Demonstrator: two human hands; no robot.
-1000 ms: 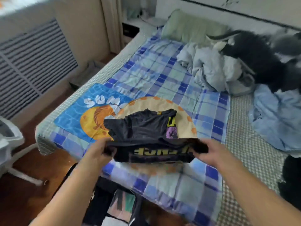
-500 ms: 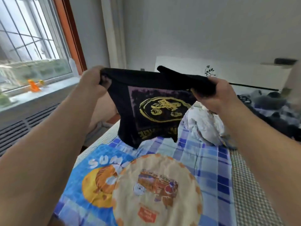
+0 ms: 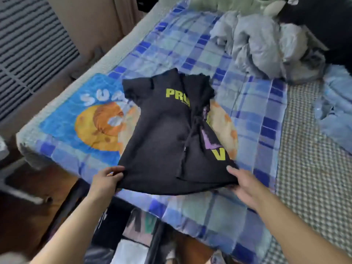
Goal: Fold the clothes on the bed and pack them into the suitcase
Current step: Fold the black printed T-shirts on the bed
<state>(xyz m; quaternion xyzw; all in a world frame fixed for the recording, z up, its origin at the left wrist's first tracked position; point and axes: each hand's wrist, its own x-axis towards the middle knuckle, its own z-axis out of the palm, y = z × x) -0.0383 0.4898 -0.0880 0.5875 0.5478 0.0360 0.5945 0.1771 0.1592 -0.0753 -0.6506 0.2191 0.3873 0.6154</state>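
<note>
**Inspector:** Suitcase (image 3: pixel 133 239) is recorded nearest, open on the floor at the foot of the bed, with dark and printed garments seen inside; details are blurred.

**Clerk:** And the grips?

**Inspector:** Left hand (image 3: pixel 106 180) is noted at the near left corner of the black T-shirt (image 3: pixel 163 134), the hem being pinched between thumb and curled fingers. Right hand (image 3: pixel 245 185) is placed at the near right corner; its thumb is laid on top of the cloth while the fingers are tucked under the hem, so the edge is held there too.

**Clerk:** Position of the garment?

**Inspector:** It is spread on the bed (image 3: pixel 308 149), hem toward the person, collar away. The right side is folded inward over the body, and yellow lettering and a purple print are exposed. It is laid partly over a blue towel (image 3: pixel 62 119) with an orange figure and partly over a tan round-patterned cloth (image 3: pixel 224 126), both on the blue checked blanket (image 3: pixel 190 46).

**Clerk:** Further back?

**Inspector:** A crumpled pale grey heap (image 3: pixel 266 44) is logged beyond the shirt, light blue clothing (image 3: pixel 335 115) at the right edge, and a green pillow (image 3: pixel 228 4) at the head of the bed.
</note>
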